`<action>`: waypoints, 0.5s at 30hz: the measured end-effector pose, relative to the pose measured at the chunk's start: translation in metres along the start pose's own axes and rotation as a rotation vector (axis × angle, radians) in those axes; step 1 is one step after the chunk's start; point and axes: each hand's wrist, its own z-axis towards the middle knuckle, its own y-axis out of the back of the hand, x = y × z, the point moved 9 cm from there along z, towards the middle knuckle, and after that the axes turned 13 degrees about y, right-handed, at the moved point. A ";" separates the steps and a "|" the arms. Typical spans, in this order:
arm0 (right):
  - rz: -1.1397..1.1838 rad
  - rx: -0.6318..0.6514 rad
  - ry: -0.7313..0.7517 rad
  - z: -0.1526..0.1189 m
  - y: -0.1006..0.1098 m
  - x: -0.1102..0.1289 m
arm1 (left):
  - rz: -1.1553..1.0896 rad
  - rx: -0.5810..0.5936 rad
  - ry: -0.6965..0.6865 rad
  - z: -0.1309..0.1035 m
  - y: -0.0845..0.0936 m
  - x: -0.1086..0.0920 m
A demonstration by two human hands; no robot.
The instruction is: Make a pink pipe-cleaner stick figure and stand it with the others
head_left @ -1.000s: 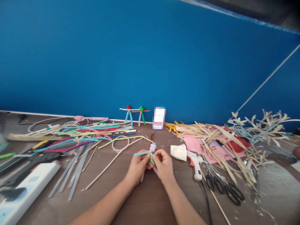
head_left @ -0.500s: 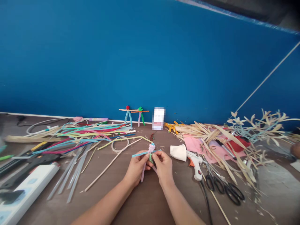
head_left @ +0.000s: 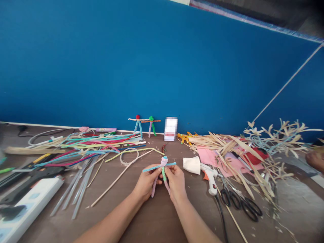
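Between my two hands is a small pipe cleaner figure (head_left: 164,162) with a lilac head and body, light blue arms stretched sideways, and two legs. Green winding covers the upper part of its right-hand leg. My left hand (head_left: 146,182) pinches the figure beside its left-hand leg, thumb near the body. With thumb and fingers closed, my right hand (head_left: 176,180) grips the green-wound leg. Two finished-looking pipe cleaner figures, one red-headed (head_left: 138,125) and one green-headed (head_left: 151,126), stand against the blue wall.
Loose pipe cleaners (head_left: 101,143) and clear glue sticks (head_left: 83,185) lie left, near a white power strip (head_left: 32,206). On the right are a glue gun (head_left: 212,182), black-handled scissors (head_left: 250,207) and dried leaf strips (head_left: 227,145). Another person's hand (head_left: 315,160) shows at the right edge.
My right hand has shifted slightly down along the leg, exposing more green winding and the right blue arm. The other person's hand has come further into view.
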 end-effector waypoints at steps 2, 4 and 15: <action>-0.008 0.014 0.007 0.001 0.000 0.001 | 0.003 0.003 0.005 0.000 0.000 0.000; -0.029 0.034 0.007 0.000 -0.001 0.001 | 0.006 0.005 0.018 0.000 0.000 0.001; -0.190 0.136 0.068 0.001 -0.002 0.010 | 0.022 0.038 0.037 0.000 -0.003 0.003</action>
